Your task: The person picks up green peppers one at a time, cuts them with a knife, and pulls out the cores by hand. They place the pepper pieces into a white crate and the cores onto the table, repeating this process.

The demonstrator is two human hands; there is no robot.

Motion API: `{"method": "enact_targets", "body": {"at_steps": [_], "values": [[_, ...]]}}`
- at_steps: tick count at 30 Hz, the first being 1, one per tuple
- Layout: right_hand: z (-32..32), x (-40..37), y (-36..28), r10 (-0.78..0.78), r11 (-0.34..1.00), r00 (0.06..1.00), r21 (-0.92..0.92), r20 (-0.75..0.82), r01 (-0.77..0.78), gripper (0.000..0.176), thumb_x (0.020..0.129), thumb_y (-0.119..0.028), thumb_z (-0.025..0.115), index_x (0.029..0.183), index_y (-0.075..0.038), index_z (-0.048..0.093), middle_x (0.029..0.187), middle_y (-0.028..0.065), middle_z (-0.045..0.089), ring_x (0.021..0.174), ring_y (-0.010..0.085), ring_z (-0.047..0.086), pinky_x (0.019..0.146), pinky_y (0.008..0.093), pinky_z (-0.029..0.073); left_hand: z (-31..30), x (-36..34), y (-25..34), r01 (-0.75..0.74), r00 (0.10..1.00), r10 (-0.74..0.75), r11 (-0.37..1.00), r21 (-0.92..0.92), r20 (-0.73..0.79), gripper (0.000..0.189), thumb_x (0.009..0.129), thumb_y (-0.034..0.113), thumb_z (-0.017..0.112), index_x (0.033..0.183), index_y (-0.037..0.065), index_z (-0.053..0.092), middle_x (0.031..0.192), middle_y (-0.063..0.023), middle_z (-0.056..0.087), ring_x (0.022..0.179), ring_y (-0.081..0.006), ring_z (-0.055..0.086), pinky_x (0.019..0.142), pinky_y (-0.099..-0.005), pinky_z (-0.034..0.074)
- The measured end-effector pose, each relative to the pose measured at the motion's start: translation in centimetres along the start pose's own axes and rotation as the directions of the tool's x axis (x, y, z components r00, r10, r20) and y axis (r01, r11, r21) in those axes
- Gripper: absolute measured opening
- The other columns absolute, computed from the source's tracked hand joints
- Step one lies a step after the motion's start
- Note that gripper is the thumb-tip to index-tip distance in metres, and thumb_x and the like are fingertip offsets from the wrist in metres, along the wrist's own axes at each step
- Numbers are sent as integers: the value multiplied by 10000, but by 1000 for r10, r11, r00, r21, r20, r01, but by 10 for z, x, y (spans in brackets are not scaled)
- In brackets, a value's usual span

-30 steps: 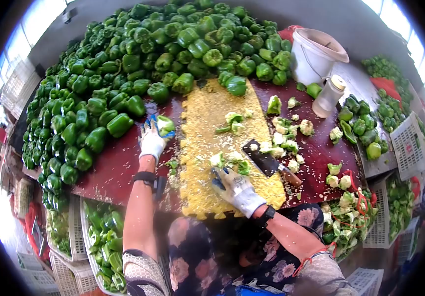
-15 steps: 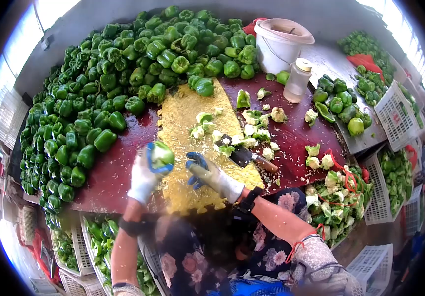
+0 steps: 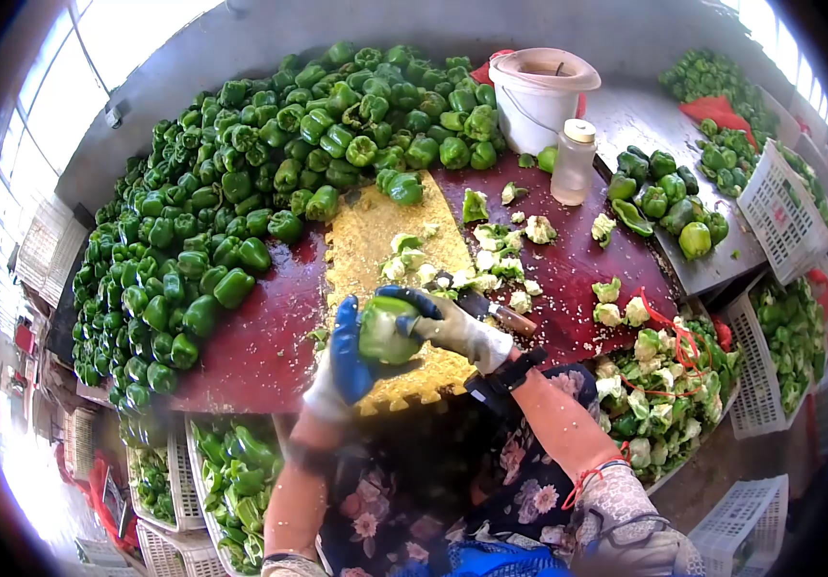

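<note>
A cored green bell pepper (image 3: 383,332) is between my gloved hands, over the yellow foam mat (image 3: 356,231). My left hand (image 3: 345,358), in a white glove with blue coating, cups it from the left. From the right, my right hand (image 3: 452,329) grips it, with its fingers over the top and against the cut side. A knife (image 3: 512,319) with a wooden handle lies just beyond my right hand, its blade partly hidden. Cut-out pepper cores (image 3: 486,260) with pale seeds are scattered around it.
A big heap of green peppers (image 3: 241,183) covers the left and back of the red table (image 3: 260,361). Behind are a white bucket (image 3: 534,106) and a clear bottle (image 3: 574,168). A container of cores (image 3: 659,394) stands at right, a crate of peppers (image 3: 241,471) below left.
Both hands have come together over the mat. My left hand has moved right with the pepper, and my right hand, empty before, has taken hold of it. The camera view has shifted slightly.
</note>
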State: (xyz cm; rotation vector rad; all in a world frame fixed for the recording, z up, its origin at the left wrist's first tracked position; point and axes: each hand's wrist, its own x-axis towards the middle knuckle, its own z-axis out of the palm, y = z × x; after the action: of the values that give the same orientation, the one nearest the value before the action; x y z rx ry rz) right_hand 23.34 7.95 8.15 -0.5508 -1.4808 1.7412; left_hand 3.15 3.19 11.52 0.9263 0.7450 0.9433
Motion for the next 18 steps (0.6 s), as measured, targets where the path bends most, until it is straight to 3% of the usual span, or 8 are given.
{"method": "enact_targets", "body": {"at_steps": [1, 4, 6, 8, 11, 13, 17, 18], "values": [[4, -3, -5, -22, 998, 1000, -53, 13, 23, 574, 903, -196, 660, 1429, -91, 455, 1232, 88, 622, 1163, 183, 545, 1044, 333, 418, 20, -2, 4, 148, 989, -143, 892, -427, 44, 631, 964, 580, 437, 1360, 91, 489, 1268, -102, 587, 1133, -263, 594, 1008, -599, 442], [7, -8, -3, 60, 967, 996, -243, -71, -75, 619, 914, -270, 659, 1454, -100, 409, 1272, 136, 600, 1198, 253, 539, 1064, 390, 404, 13, 6, -25, 24, 1000, -22, 873, -488, 9, 576, 955, 539, 493, 1300, 79, 520, 1213, -116, 599, 1120, -272, 590, 1015, -566, 461], [10, -7, 15, -250, 599, 913, -793, -323, -117, 665, 933, -340, 625, 1482, -96, 340, 1331, 198, 545, 1242, 349, 508, 1075, 454, 386, 7, 13, -40, -31, 1000, 28, 874, -485, -15, 575, 958, 530, 495, 1315, 79, 510, 1239, -122, 591, 1135, -274, 586, 1021, -550, 465], [9, -9, 17, -229, 616, 904, -773, -362, -154, 679, 939, -376, 606, 1489, -97, 321, 1369, 212, 506, 1261, 368, 489, 1084, 459, 381, 1, 19, -51, -162, 981, 76, 834, -527, -180, 560, 967, 503, 500, 1329, 76, 501, 1271, -125, 579, 1157, -279, 578, 1032, -521, 467], [8, -8, 17, -188, 646, 879, -729, -438, -225, 712, 950, -449, 566, 1503, -99, 284, 1444, 238, 427, 1298, 404, 450, 1101, 470, 372, -5, 19, -59, -149, 987, 73, 752, -642, -144, 610, 969, 471, 524, 1393, 42, 434, 1359, -169, 525, 1257, -332, 514, 1072, -561, 409], [8, -6, 18, 192, 771, 910, -517, -367, -371, 713, 958, -476, 540, 1501, -91, 283, 1443, 236, 428, 1285, 373, 475, 1074, 450, 414, -4, 19, -64, -141, 989, 78, 773, -618, -128, 605, 978, 481, 505, 1398, 53, 428, 1371, -151, 517, 1241, -323, 528, 1073, -533, 420], [8, 1, 46, -63, 844, 884, -497, -464, -201, 596, 961, -454, 536, 1332, 10, 488, 1195, 255, 610, 1120, 327, 590, 979, 389, 456, -1, 21, -63, -205, 967, 132, 908, -364, -217, 579, 992, 523, 454, 1407, 119, 433, 1344, -102, 534, 1189, -265, 561, 980, -467, 509], [5, 3, 38, -89, 891, 911, -441, -402, -108, 531, 962, -440, 542, 1231, 18, 537, 1084, 205, 644, 1015, 271, 610, 922, 358, 474, -2, 17, -62, -203, 935, 159, 973, -109, -318, 592, 977, 534, 481, 1405, 128, 433, 1302, -97, 548, 1159, -246, 573, 903, -417, 541]]}}
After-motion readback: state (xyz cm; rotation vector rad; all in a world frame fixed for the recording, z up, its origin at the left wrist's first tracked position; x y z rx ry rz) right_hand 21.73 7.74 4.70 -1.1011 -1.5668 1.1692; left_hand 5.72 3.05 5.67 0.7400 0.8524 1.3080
